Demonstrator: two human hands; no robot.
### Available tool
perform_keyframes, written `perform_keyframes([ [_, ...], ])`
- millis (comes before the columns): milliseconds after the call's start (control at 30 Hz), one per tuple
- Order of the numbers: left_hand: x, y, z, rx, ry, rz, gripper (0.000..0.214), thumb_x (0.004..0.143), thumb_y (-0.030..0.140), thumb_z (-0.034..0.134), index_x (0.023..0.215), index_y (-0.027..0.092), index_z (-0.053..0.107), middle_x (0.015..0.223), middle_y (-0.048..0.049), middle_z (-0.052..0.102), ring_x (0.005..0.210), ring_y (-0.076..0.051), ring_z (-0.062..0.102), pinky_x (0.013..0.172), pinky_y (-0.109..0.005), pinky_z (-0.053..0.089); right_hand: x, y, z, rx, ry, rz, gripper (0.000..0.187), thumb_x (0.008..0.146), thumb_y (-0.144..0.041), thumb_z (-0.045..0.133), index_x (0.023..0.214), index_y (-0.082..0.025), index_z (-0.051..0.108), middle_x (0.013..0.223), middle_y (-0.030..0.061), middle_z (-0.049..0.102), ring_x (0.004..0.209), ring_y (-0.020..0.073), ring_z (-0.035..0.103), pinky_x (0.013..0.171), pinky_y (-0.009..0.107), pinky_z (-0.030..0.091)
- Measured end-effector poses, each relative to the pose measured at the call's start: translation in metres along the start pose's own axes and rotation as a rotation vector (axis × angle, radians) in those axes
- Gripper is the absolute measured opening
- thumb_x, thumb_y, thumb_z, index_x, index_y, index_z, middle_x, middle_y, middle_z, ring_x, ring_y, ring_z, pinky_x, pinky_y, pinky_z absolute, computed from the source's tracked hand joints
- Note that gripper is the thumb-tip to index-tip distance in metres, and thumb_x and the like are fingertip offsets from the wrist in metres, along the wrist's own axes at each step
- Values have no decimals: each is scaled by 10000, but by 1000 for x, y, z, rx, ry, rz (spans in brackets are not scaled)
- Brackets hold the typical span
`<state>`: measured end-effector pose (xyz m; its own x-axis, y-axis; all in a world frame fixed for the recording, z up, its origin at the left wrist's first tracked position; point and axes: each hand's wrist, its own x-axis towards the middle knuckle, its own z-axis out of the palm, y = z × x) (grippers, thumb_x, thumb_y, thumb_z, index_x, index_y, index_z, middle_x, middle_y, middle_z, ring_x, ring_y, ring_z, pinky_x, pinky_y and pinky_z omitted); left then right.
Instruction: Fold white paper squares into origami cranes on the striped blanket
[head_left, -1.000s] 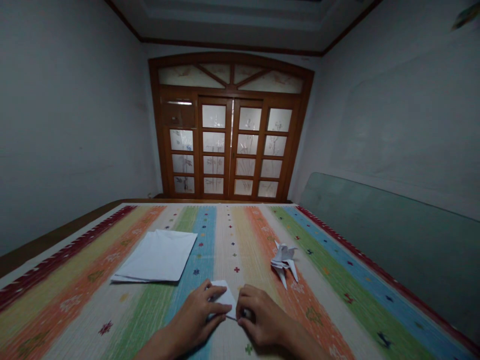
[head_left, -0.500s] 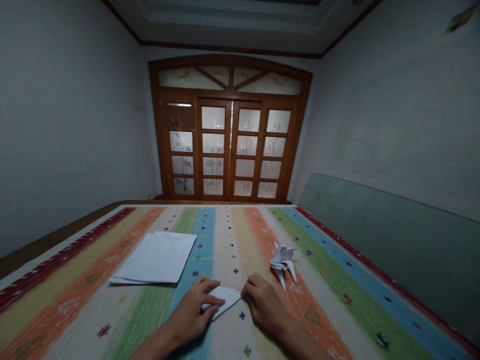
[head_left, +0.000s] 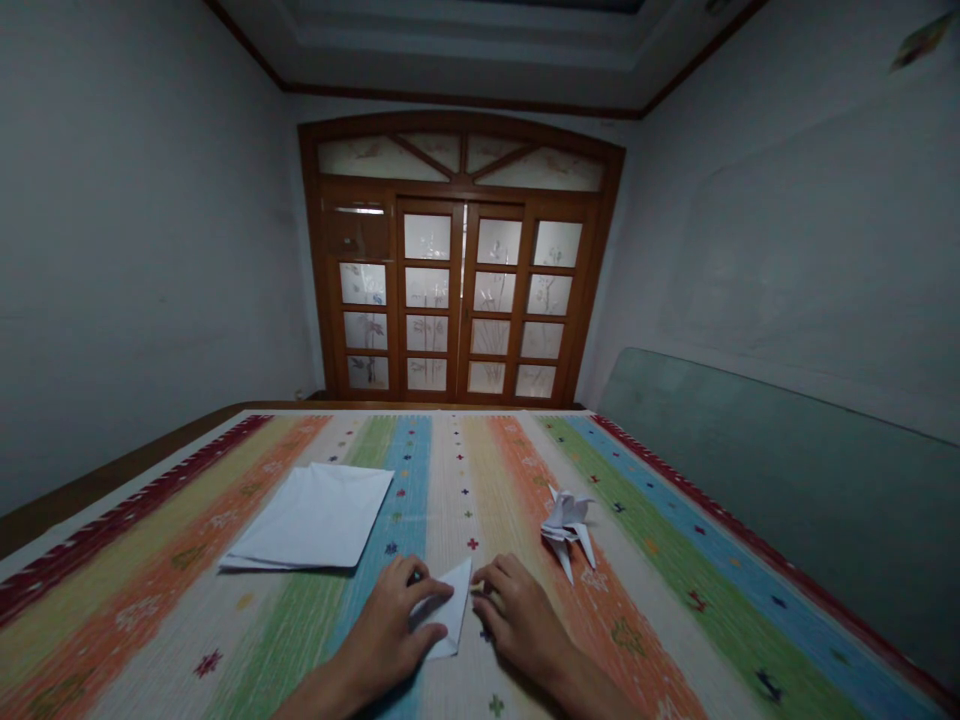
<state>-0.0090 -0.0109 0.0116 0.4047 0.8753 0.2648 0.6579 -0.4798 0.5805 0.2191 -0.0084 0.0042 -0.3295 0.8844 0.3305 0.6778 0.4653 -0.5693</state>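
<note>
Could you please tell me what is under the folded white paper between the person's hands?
A striped multicoloured cloth shows all round the folded white paper; the patch directly beneath is covered, so it cannot be seen.

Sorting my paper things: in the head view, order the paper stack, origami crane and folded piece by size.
White paper stack, largest. Origami crane and folded paper piece look alike; the piece is nearer the camera, so unranked.

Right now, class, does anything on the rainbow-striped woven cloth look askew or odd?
Yes: the stack of square white paper sheets looks askew; its lower-left corner fans out, the sheets not lining up.
</note>
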Motion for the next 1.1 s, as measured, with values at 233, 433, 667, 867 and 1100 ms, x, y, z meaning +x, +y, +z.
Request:
perform_keyframes([
  [233,0,1,8,-63,-1,-75,551,756,131,733,1283,269,649,1217,-81,610,1151,-284,590,1042,-409,438,-3,-9,7,2,-9,21,192,795,-261,800,970,-213,739,1072,76,653,1057,273,565,942,381,432],
  [433,2,-2,7,1,35,-118,689,713,155,765,1373,240,585,1162,-92,657,1128,-312,570,1027,-452,421,-6,-8,14,-18,4,25,342,710,-264,848,1017,-219,705,1116,80,641,1083,296,547,961,410,424],
  [667,8,-17,-4,-151,-35,-149,694,649,86,768,1317,223,637,1056,-50,693,998,-264,603,944,-405,462,-4,-1,14,58,44,51,319,743,-119,776,1036,-210,686,1092,82,656,1088,285,561,966,386,438],
  [867,8,-8,-6,-86,-15,-120,293,676,87,743,943,203,710,985,-32,687,991,-252,599,963,-394,434,0,4,13,126,34,59,238,746,-52,713,919,-211,681,1045,62,661,1051,253,581,941,353,453],
  [1100,6,-4,-15,-113,-70,-8,265,703,23,654,805,229,787,1012,-44,646,1023,-235,594,972,-356,430,0,8,10,208,-3,-65,256,743,2,643,826,-213,754,1009,60,675,1022,226,597,924,341,466],
])
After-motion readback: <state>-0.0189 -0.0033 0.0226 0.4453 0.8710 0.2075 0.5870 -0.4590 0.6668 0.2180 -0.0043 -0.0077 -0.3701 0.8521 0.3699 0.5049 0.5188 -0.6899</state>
